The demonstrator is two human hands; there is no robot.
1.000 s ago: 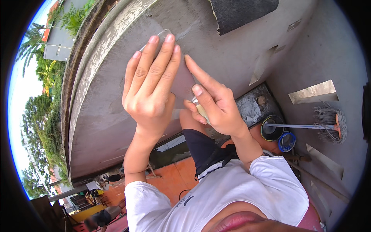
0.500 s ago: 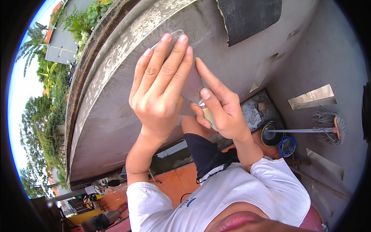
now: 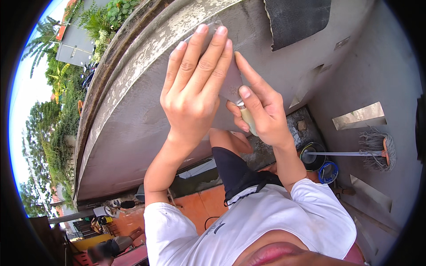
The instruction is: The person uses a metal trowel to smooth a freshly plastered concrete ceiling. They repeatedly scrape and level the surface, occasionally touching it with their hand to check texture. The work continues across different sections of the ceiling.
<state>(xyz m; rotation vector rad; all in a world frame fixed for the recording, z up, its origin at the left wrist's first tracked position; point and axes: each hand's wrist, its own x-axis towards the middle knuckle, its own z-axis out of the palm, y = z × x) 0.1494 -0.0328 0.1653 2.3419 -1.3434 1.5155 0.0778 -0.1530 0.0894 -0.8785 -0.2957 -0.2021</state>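
A putty knife with a wide metal blade (image 3: 231,84) and a cream handle (image 3: 247,120) is pressed against the grey wall (image 3: 133,119) in front of me. My right hand (image 3: 262,113) grips the handle, its index finger stretched along the blade's edge. My left hand (image 3: 193,95) lies flat over the blade, fingers straight and slightly apart, tips close to the blade's far edge. Most of the blade is hidden beneath the left hand. The wall's rounded top edge, with peeling pale paint, curves past the left fingertips.
A dark rough sheet (image 3: 299,22) hangs on the wall at upper right. To the right are a mop (image 3: 379,150), a black bucket (image 3: 313,156) and a blue-rimmed pail (image 3: 328,172). Orange tiles (image 3: 206,201) cover the floor. Another person (image 3: 111,249) is at lower left.
Both hands and the putty knife have shifted a little up and right in the picture. The view has shifted slightly too. Both hands keep the same hold.
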